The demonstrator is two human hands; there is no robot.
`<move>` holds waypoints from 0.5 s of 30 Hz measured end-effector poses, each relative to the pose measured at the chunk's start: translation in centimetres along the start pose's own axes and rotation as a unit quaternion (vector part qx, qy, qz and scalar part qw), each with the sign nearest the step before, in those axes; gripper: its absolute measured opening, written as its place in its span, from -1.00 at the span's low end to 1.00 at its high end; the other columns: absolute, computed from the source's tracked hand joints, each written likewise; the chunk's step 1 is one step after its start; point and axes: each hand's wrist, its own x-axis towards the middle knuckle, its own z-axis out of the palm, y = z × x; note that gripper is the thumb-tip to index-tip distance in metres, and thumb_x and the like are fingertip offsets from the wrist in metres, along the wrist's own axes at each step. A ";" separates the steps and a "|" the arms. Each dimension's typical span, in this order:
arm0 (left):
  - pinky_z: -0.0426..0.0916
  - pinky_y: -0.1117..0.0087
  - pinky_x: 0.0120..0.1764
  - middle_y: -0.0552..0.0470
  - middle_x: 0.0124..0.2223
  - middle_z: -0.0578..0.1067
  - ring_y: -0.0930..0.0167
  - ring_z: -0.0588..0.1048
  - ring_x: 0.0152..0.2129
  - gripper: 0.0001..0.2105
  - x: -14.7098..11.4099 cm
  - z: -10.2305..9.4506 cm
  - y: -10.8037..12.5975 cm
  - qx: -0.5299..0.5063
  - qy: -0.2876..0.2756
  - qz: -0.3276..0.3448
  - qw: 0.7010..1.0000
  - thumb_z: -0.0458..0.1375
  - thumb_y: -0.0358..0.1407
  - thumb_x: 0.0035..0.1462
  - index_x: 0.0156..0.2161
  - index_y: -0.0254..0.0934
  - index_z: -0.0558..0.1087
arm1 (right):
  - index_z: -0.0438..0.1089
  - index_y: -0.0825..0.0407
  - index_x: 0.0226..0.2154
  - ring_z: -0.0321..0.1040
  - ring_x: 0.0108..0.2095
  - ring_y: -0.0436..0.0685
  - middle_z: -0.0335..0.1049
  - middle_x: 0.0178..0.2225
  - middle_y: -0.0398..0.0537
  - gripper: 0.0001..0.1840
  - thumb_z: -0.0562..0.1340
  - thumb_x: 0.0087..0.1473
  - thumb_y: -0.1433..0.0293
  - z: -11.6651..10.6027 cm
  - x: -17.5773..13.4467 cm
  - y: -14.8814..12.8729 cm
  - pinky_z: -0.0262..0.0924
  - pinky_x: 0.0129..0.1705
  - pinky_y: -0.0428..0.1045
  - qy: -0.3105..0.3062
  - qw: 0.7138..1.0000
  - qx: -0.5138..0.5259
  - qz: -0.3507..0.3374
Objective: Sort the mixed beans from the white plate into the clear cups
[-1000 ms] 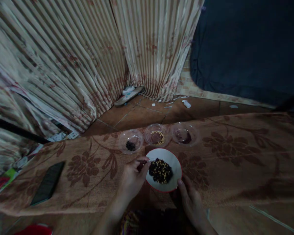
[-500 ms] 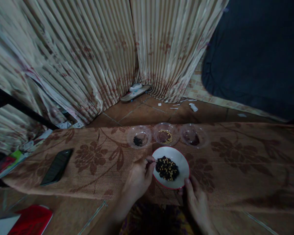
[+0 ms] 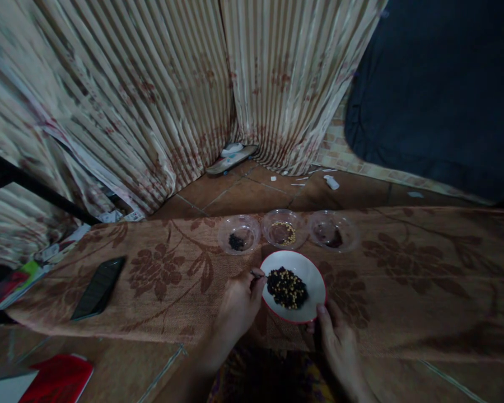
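A white bowl with a red rim (image 3: pixel 315 280) holds a heap of dark beans mixed with yellow ones (image 3: pixel 288 288). My right hand (image 3: pixel 338 338) grips the bowl's lower right edge, thumb on the rim and fingers underneath. On the left side my left hand (image 3: pixel 241 302) pinches a thin metal utensil (image 3: pixel 258 274) that reaches over the rim to the beans. Whether it is a spoon or tweezers I cannot tell. Behind the bowl stand three clear plastic bowls: one with small black beans (image 3: pixel 236 242), one with yellow beans (image 3: pixel 288 235), one with dark red beans (image 3: pixel 335 239).
A patterned brown cloth (image 3: pixel 163 302) covers the low table. A black phone (image 3: pixel 98 288) lies on its left part. Beyond the table, a skateboard (image 3: pixel 231 161) rests on the tiled floor near striped curtains (image 3: pixel 151 84). A red item (image 3: pixel 63 378) lies at lower left.
The view has shifted very slightly. Both hands keep nearly the same hold on the utensil and the bowl, and the bowl has barely moved.
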 end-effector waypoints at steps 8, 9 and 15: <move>0.39 0.51 -0.39 0.05 -0.32 0.62 0.43 0.56 -0.43 -0.86 0.1 0.4 -0.4 -0.031 -0.005 -0.002 0.999 0.09 -0.30 0.22 -0.22 -0.22 0.51 | 0.39 0.13 -0.04 0.41 -0.56 0.17 0.48 -0.57 -0.06 -0.33 0.01 0.14 -0.08 0.0 -0.2 -1.0 0.26 -0.49 -0.04 0.016 1.000 0.017 -0.006; 0.39 0.51 -0.40 0.05 -0.33 0.62 0.43 0.56 -0.43 -0.86 0.1 0.4 -0.4 -0.031 -0.006 -0.002 1.000 0.10 -0.30 0.22 -0.21 -0.22 0.51 | 0.39 0.12 -0.04 0.40 -0.57 0.16 0.47 -0.58 -0.06 -0.33 0.02 0.14 -0.08 0.1 -0.2 -1.1 0.26 -0.50 -0.04 0.018 1.000 0.018 -0.002; 0.40 0.50 -0.35 0.06 -0.31 0.61 0.43 0.55 -0.41 -0.84 0.1 0.5 -0.5 -0.032 -0.016 0.000 0.999 0.09 -0.30 0.23 -0.19 -0.22 0.52 | 0.39 0.14 -0.04 0.40 -0.57 0.16 0.47 -0.59 -0.06 -0.30 0.01 0.12 -0.09 0.2 -0.3 -1.3 0.25 -0.50 -0.05 0.026 0.999 0.015 0.013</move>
